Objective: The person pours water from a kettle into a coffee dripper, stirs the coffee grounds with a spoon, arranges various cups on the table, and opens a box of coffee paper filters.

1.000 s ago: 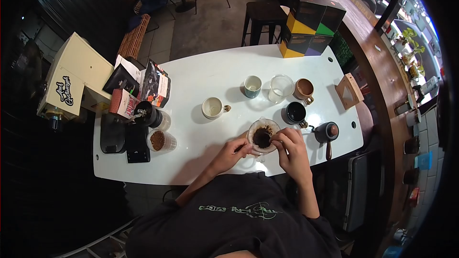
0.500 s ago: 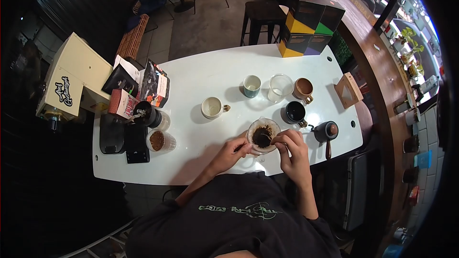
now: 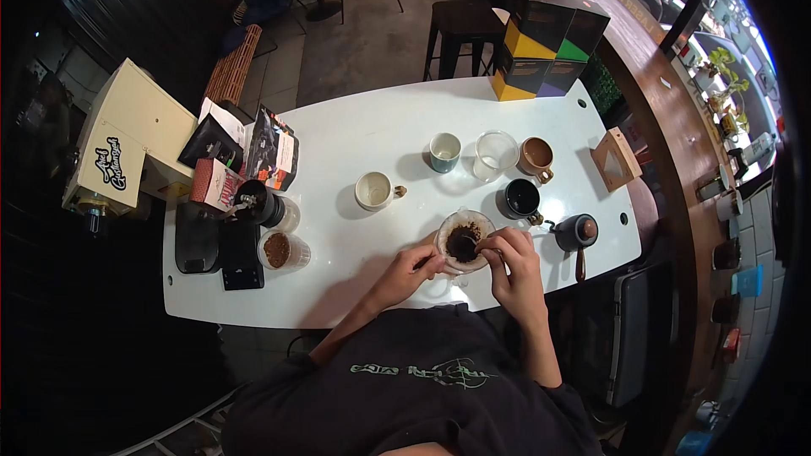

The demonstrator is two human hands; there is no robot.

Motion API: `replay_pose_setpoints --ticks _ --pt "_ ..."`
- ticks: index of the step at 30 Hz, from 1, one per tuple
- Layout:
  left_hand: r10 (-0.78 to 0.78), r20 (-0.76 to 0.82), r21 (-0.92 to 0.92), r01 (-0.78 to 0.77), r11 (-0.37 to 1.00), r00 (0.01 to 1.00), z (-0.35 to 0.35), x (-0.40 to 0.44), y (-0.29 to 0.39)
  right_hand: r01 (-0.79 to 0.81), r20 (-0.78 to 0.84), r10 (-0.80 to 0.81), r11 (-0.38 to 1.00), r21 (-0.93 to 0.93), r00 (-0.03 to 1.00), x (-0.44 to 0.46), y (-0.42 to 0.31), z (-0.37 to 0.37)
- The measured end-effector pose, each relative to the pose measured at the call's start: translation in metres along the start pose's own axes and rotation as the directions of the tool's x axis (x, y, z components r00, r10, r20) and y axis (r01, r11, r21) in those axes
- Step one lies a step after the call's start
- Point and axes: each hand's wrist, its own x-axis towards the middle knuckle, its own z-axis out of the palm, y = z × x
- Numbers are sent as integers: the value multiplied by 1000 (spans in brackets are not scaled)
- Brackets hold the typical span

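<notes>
A paper-lined dripper (image 3: 464,241) with dark wet coffee grounds stands near the table's front edge. My left hand (image 3: 411,274) is at its left side, fingers closed on the rim. On the right, my right hand (image 3: 513,265) pinches a thin utensil, like a spoon, whose end reaches into the grounds; most of it is hidden by the fingers. Just behind my right hand stands a black cup (image 3: 521,198). A dark kettle (image 3: 576,234) with a wooden handle is further right.
A cream cup (image 3: 374,192), a teal cup (image 3: 445,152), a clear cup (image 3: 495,155) and a brown cup (image 3: 536,158) stand behind. At left are a grinder (image 3: 139,135), coffee bags (image 3: 272,152) and a glass of grounds (image 3: 285,251). Boxes (image 3: 549,46) stand at the back right.
My right hand has shifted slightly at the dripper's right side, and the utensil's visible part has changed angle in the grounds. My left hand stays at the rim.
</notes>
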Motion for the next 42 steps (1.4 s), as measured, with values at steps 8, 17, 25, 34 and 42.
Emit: replay_pose_setpoints --ticks 8,17,25,34,42 --pt "2 4 -20 -2 1000 1000 1 0 3 16 -25 -15 999 32 1000 -3 1 1" --pt "0 8 3 0 1000 1000 0 0 2 26 -96 -29 999 -34 995 -5 4 6" --pt "1 8 3 -1 1000 1000 0 -1 5 22 -29 -20 996 81 999 -5 6 2" --pt "-11 10 -1 11 1000 1000 0 -1 3 47 -86 -47 999 1 995 -2 4 4" --pt "-61 73 30 59 998 995 -5 -2 -1 46 -91 -46 999 1 995 -5 9 1"
